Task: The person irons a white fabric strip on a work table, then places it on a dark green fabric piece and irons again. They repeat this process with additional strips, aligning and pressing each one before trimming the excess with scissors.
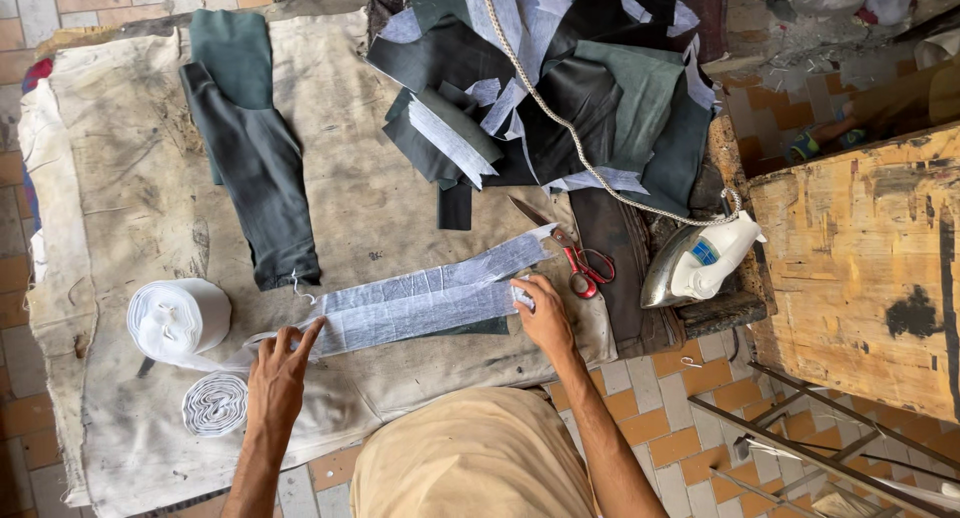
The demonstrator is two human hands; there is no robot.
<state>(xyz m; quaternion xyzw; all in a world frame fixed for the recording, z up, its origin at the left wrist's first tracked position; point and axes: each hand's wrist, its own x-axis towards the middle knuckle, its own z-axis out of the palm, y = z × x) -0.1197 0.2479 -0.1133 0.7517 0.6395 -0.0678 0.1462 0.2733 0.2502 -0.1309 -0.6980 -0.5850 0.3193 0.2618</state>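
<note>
A long strip of white interlining (420,303) lies across a dirty cloth-covered work surface (130,178), over a dark fabric piece whose edge shows at its lower right. My left hand (277,370) presses flat on the strip's left end, fingers spread. At the strip's right end my right hand (543,313) pinches it between fingers and thumb. The strip runs leftward to a white roll (180,318).
A second, smaller white roll (215,403) lies near the front edge. Red-handled scissors (575,258) and an iron (700,261) with a braided cord sit to the right. Dark green fabric pieces (250,148) lie behind; a heap of cut pieces (560,88) fills the back. A wooden bench (860,268) stands right.
</note>
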